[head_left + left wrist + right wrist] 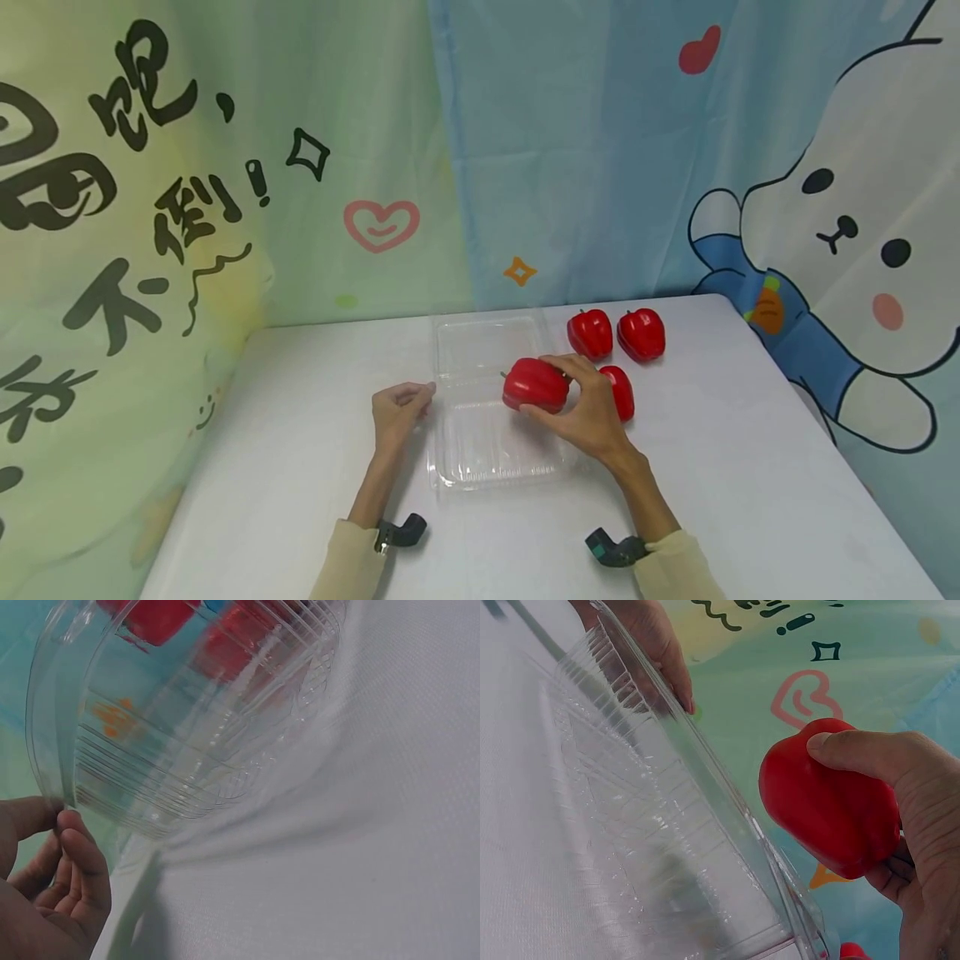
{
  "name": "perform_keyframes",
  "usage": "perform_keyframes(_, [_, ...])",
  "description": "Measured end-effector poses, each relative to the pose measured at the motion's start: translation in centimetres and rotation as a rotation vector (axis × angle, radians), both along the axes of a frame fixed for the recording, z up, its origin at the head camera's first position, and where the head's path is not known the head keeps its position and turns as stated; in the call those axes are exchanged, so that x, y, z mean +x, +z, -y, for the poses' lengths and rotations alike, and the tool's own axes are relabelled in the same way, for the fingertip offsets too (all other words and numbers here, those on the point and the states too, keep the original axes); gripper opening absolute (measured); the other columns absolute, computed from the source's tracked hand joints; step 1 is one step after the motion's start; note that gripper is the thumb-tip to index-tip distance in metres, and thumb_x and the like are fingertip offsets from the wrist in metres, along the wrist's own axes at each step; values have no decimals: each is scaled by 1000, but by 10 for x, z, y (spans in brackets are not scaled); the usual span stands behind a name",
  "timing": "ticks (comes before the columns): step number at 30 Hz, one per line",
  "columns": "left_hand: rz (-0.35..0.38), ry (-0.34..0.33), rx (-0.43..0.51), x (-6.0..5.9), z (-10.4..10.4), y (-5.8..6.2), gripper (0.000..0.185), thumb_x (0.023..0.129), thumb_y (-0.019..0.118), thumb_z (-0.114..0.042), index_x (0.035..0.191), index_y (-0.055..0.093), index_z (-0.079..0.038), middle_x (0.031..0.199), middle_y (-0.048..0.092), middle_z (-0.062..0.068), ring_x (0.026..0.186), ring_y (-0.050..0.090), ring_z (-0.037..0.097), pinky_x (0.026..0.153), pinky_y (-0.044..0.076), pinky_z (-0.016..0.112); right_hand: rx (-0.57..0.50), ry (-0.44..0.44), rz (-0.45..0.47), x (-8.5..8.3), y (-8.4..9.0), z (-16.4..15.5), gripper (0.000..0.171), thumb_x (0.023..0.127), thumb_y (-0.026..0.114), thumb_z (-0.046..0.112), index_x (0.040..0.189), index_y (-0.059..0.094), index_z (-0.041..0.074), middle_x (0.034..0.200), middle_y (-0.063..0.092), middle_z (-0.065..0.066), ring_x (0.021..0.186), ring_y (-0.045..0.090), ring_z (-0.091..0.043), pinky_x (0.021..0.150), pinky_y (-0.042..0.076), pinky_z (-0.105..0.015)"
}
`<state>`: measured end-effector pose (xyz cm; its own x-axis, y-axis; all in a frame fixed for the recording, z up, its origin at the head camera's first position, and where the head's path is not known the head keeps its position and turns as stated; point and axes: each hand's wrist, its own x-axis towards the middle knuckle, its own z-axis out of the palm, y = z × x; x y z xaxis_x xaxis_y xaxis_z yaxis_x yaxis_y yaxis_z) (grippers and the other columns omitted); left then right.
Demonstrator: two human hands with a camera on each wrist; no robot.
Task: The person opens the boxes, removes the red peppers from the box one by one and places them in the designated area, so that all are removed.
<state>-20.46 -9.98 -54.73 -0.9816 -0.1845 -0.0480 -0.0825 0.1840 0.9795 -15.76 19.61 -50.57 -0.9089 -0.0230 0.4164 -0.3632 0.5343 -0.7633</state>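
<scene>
Your right hand grips a red bell pepper with fingers over its top and thumb under its near side, holding it above the clear plastic clamshell container that lies open on the white table. Your left hand pinches the container's left rim with loosely curled fingers. Treat the pepper as smooth, glossy and probably light; its skin looks slippery, so keep the grip across its broad lobed body rather than the small stem. Treat the container as thin, ribbed and flexible; it is likely to buckle or slide if pressed, so hold it at the stiffer rim, as the left wrist view shows. Three more red peppers sit just beyond and beside your right hand.
</scene>
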Motion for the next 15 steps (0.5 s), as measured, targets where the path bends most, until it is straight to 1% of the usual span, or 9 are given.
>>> perform_keyframes(3, [-3, -2, 1, 0, 1, -1, 21, 96, 83, -19, 95, 80, 2, 80, 79, 21, 64, 66, 12, 63, 53, 20, 1, -7, 4, 1, 0, 0, 80, 69, 102, 22, 141, 69, 14, 137, 75, -9, 123, 72, -31, 94, 65, -56])
perform_keyframes(9, [2, -3, 0, 2, 0, 0, 24, 96, 83, -22, 96, 81, 2, 80, 80, 20, 65, 67, 14, 64, 53, 21, 7, -28, 8, 3, -1, -3, 79, 69, 103, 21, 141, 69, 14, 137, 75, -10, 122, 72, -32, 94, 65, -56])
perform_keyframes(12, [6, 0, -1, 1, 0, -1, 23, 96, 83, -22, 96, 81, 1, 81, 80, 19, 66, 67, 15, 64, 53, 21, 2, -35, 10, 3, 0, -5, 80, 69, 103, 22, 141, 69, 14, 137, 74, -10, 123, 71, -33, 93, 65, -57])
perform_keyframes(15, [-2, -3, 8, 0, 0, -1, 23, 95, 83, -21, 96, 81, 2, 80, 79, 20, 65, 67, 15, 63, 52, 21, -6, -37, 13, 3, 1, -7, 81, 69, 103, 20, 142, 69, 12, 138, 73, -12, 123, 70, -34, 93, 65, -60])
